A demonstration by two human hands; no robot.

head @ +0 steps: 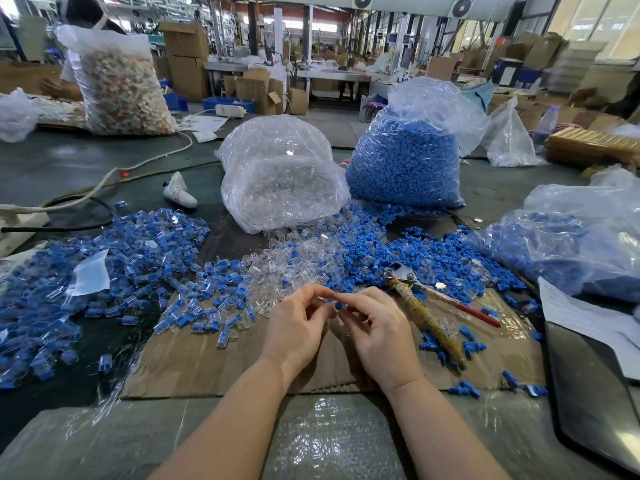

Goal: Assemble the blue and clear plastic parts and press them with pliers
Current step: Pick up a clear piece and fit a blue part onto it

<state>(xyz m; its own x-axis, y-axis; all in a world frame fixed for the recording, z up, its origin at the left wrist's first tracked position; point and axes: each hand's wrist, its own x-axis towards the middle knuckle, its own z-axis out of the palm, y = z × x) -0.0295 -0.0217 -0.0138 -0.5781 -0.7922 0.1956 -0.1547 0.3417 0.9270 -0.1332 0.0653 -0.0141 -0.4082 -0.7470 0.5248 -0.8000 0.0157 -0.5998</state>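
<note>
My left hand and my right hand meet above the cardboard sheet. Between their fingertips sits a small blue plastic part, pinched by my right hand; my left fingers pinch a clear part against it, mostly hidden. The pliers, with tape-wrapped and red handles, lie on the cardboard just right of my right hand. Loose clear parts lie ahead of my hands, loose blue parts to the right, and assembled blue-and-clear pieces spread to the left.
A bag of clear parts and a bag of blue parts stand behind the piles. Another bag of blue pieces lies at the right, with paper and a dark tray. Cables cross the left. A person sits far left.
</note>
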